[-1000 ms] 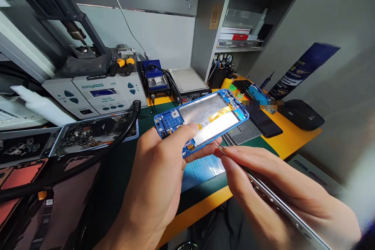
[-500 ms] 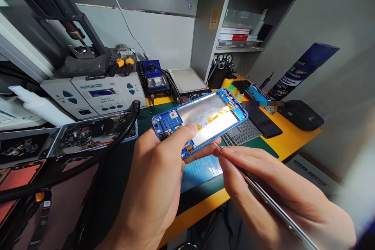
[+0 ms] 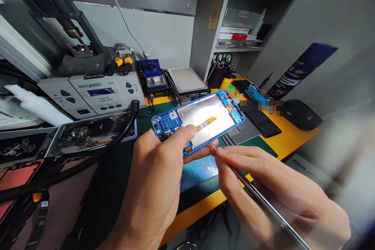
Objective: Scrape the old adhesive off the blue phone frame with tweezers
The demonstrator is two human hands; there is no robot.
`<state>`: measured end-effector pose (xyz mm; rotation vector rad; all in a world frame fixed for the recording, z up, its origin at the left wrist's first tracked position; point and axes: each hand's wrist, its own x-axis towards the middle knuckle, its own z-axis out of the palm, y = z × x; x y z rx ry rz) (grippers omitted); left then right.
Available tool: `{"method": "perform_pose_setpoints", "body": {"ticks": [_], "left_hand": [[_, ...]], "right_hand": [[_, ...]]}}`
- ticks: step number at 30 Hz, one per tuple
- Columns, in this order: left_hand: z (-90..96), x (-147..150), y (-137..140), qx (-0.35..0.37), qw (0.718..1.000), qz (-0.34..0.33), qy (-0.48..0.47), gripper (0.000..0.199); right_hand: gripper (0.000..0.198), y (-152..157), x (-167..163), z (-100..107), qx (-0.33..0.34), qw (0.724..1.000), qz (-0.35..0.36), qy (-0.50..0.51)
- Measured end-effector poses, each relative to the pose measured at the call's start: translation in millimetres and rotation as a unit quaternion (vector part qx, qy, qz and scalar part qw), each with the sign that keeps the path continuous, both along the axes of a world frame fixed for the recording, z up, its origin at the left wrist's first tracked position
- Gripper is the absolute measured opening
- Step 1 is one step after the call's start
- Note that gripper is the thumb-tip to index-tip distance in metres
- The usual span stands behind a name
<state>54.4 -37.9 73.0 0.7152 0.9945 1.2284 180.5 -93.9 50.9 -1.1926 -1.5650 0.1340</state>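
A blue phone frame (image 3: pixel 225 136) lies tilted in my left hand (image 3: pixel 158 168), thumb pressed on its inner side and fingers underneath. Its silver inner plate carries an orange flex cable (image 3: pixel 208 122), and small parts show at both ends. Thumb and fingers of my right hand (image 3: pixel 263 191) are closed on slim metal tweezers (image 3: pixel 260 197). Their tips are at the frame's lower long edge, close to my left fingertips. Whether the tips touch the frame I cannot tell.
A grey rework station (image 3: pixel 99 93) stands back left, its black hose (image 3: pixel 117 140) curving across the left side. Trays of parts (image 3: pixel 93 133) sit beneath it. A black phone (image 3: pixel 260 119), a metal mesh plate (image 3: pixel 249 127) and a blue spray can (image 3: pixel 299 74) are on the right.
The phone frame has tilted slightly, and the bright reflection on its plate has shifted and spread. My right hand and the tweezers have moved a little to the left.
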Motion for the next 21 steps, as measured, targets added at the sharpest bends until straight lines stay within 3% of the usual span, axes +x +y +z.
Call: {"method": "perform_pose_setpoints", "body": {"ticks": [6, 14, 21], "left_hand": [[-5.0, 1, -2, -0.003, 1.000, 0.028, 0.013, 0.007], [-10.1, -1, 0, 0.042, 0.998, 0.017, 0.042, 0.015], [-9.6, 0, -1, 0.029, 0.998, 0.035, 0.041, 0.015]], "right_hand": [[0.023, -3, 5, 13, -0.017, 0.999, 0.028, -0.012], [0.020, 7, 1, 2, 0.039, 0.999, 0.014, 0.034], [0.021, 7, 2, -3, 0.045, 0.998, 0.004, 0.042]]}}
